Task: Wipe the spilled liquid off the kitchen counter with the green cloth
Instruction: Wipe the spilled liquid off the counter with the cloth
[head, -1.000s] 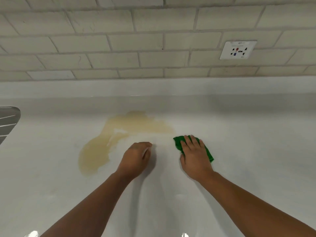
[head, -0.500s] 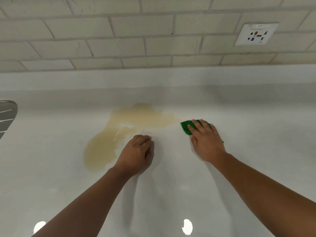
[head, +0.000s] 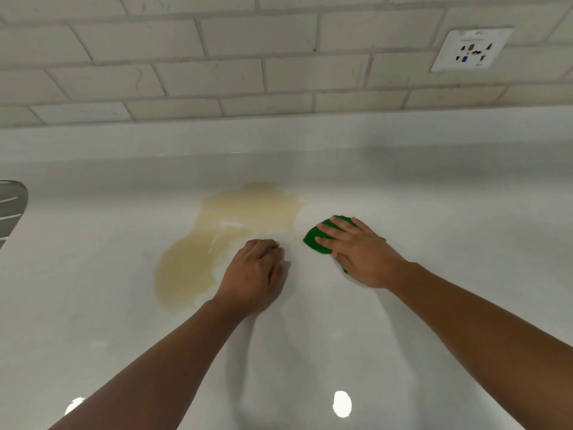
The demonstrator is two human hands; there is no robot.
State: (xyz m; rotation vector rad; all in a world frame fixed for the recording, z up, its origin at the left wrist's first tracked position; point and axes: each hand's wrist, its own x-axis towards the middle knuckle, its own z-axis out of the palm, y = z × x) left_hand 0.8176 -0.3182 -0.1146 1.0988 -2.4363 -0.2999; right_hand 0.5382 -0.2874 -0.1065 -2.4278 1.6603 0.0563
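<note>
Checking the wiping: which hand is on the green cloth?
The right hand, pressing flat on the green cloth; the left hand rests curled on the counter.

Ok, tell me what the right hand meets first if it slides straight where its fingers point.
The right hand, flat on the folded green cloth, points up-left: it likely meets the pale yellow-brown puddle of spilled liquid first.

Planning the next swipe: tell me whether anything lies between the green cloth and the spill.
Nothing visible does. Only a strip of bare counter separates the green cloth, under the right hand, from the right edge of the spill. The left hand rests on the counter nearer the person, off that line.
</note>
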